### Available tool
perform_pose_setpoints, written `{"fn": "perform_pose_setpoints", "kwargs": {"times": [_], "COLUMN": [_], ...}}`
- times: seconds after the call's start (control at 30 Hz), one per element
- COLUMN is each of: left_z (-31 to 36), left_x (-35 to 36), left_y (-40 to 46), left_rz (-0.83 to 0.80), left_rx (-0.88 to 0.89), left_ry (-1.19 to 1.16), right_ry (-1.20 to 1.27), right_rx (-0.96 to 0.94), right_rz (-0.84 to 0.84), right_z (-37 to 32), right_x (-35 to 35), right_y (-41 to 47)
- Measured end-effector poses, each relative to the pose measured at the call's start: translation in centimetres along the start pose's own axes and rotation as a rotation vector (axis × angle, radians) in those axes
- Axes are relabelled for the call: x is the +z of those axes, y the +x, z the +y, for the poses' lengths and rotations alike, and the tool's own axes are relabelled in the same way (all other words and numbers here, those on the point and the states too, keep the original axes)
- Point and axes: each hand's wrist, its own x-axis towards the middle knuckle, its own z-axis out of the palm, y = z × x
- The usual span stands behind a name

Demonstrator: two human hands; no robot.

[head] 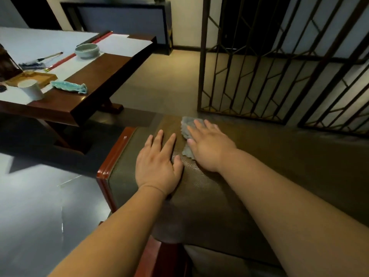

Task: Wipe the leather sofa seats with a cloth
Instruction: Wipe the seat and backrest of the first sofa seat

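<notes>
Now 2 bare hands lie on the brown leather sofa seat (209, 196). The right hand (210, 147) is flat, with its fingers straight, and it presses down on a gray cloth (186, 126). The cloth sticks out past the fingertips and beside the thumb, and the rest of it is hidden under the palm. The left hand (157, 163) is flat too, with its fingers spread, and it rests on the bare leather just beside the cloth. It holds nothing. The 2 hands are close but do not touch.

Just left of the left hand runs the red wooden edge (115, 154) of the sofa. Past that edge the floor (40, 206) is dark and shiny.

Far to the left of the hands stands a big dark wooden table (99, 76). On it sit a white cup (32, 89), a pale blue-green leaf-shaped dish (68, 86), a round gray-green bowl (87, 50), a wooden tray (35, 77), a brush (50, 56) and a long red stick (61, 61). White paper (40, 41) covers much of the table top.

Beyond the fingertips of the right hand stands a dark screen (259, 66) made of thin bars with pale panels behind it. Its foot stands near the far edge of the seat. Between the table and the screen lies tan floor (165, 80).
</notes>
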Motion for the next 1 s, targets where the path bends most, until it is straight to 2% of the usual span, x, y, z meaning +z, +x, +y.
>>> {"fn": "perform_pose_setpoints", "kwargs": {"times": [0.07,0.2,0.27,0.33,0.4,0.5,0.57,0.63,0.67,0.77,0.87,0.93,1.0], "left_z": [0.2,0.2,0.3,0.8,1.3,4.2,10.2,17.3,20.1,23.8,23.9,24.0,23.9], "left_x": [-0.3,-0.2,0.1,-0.5,-1.8,-4.5,-5.7,-5.7,-5.2,-1.7,0.9,1.6,1.9], "left_y": [0.0,-0.1,0.2,0.1,0.0,0.0,0.5,1.0,1.1,0.8,0.6,0.7,0.8], "left_rz": [-0.002,0.027,0.016,-0.031,-0.088,-0.134,-0.117,-0.119,-0.143,-0.272,-0.235,-0.187,-0.135], "left_rx": [-0.012,-0.011,-0.025,-0.035,-0.064,-0.155,-0.007,0.215,0.247,0.215,0.223,0.218,0.204], "left_ry": [-0.007,-0.005,0.035,0.087,0.102,0.002,-0.111,-0.191,-0.209,-0.136,-0.04,-0.012,0.009], "right_ry": [0.044,0.07,0.091,0.052,0.024,0.052,0.086,0.135,0.136,0.117,0.159,0.137,0.093], "right_rx": [0.11,0.492,0.635,0.609,0.411,0.162,0.122,0.157,0.207,0.423,0.652,0.619,0.392], "right_rz": [0.024,0.03,0.006,0.043,0.064,0.0,-0.007,0.008,0.021,0.029,0.029,0.056,0.091], "right_z": [5.3,19.3,22.4,20.2,14.9,8.8,10.4,14.4,16.9,25.1,29.5,27.3,22.7], "right_x": [-0.7,-1.7,-2.2,-2.1,-1.4,-0.4,-0.8,-1.1,-1.2,-1.4,-2.2,-2.3,-1.6], "right_y": [-3.4,-12.4,-14.1,-12.8,-10.8,-10.0,-11.3,-13.5,-14.7,-18.0,-17.7,-14.5,-11.5]}}
